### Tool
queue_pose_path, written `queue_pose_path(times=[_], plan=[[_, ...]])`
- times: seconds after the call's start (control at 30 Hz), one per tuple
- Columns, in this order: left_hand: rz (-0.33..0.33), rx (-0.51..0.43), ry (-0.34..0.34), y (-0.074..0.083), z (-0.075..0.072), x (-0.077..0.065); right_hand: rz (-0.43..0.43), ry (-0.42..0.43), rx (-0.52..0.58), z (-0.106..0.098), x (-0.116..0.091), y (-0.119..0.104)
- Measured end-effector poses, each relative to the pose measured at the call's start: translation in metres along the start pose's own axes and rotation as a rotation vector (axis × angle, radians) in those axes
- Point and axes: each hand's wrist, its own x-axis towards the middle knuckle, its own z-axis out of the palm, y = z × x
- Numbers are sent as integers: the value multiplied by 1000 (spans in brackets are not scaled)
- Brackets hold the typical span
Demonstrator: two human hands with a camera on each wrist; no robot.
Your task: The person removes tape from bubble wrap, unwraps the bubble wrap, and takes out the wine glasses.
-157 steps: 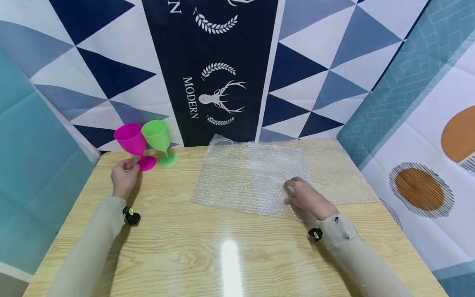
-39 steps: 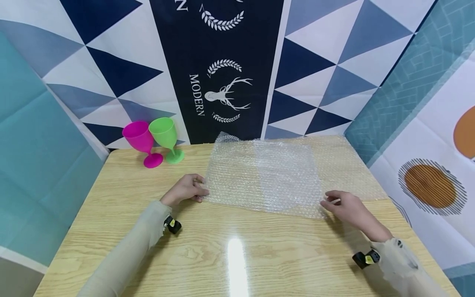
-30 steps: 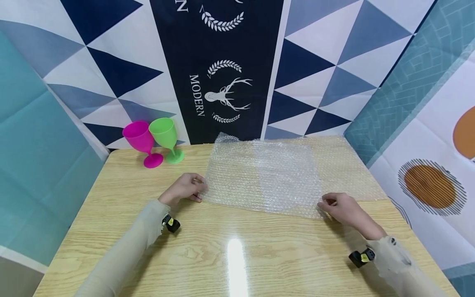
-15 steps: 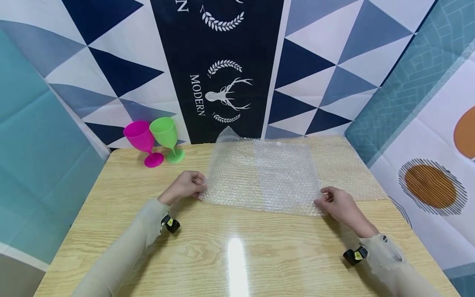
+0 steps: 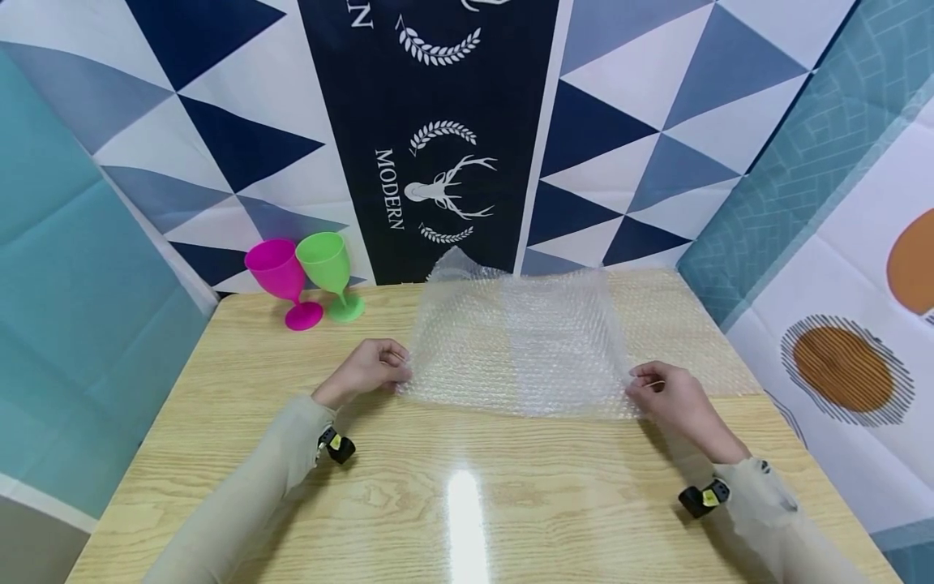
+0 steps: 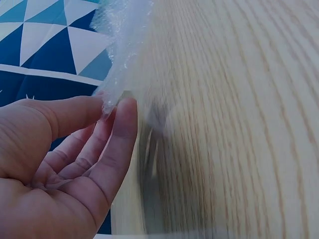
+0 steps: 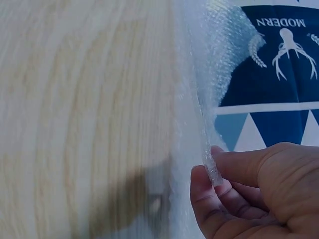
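A clear sheet of bubble wrap lies across the back middle of the table, its near edge lifted a little. My left hand pinches its near left corner between thumb and fingers; the left wrist view shows the bubble wrap between the fingertips. At the near right corner my right hand pinches the same sheet, and in the right wrist view the folded edge runs between thumb and forefinger. The sheet's far left corner curls up against the wall.
A pink goblet and a green goblet stand upright at the back left. Another piece of bubble wrap lies flat to the right, partly under the held sheet. Patterned cloth walls close off the back and sides.
The left hand has come from beside the pink goblet to the sheet's left corner. Both hands now pinch the bubble wrap, and its near edge has risen slightly.
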Motion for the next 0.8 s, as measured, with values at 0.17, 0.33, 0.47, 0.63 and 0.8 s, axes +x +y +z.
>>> queue_pose_path(times=[0.17, 0.33, 0.47, 0.63, 0.8], plan=[[23, 17, 7, 3, 6, 1, 4, 8, 9, -9, 2, 7], [48, 26, 3, 5, 15, 6, -5, 46, -11, -17, 4, 14], [68, 3, -18, 5, 22, 11, 0, 66, -33, -20, 7, 18], [32, -49, -49, 7, 32, 12, 37, 55, -18, -23, 8, 22], [2, -65, -74, 8, 37, 11, 54, 36, -3, -24, 10, 28]])
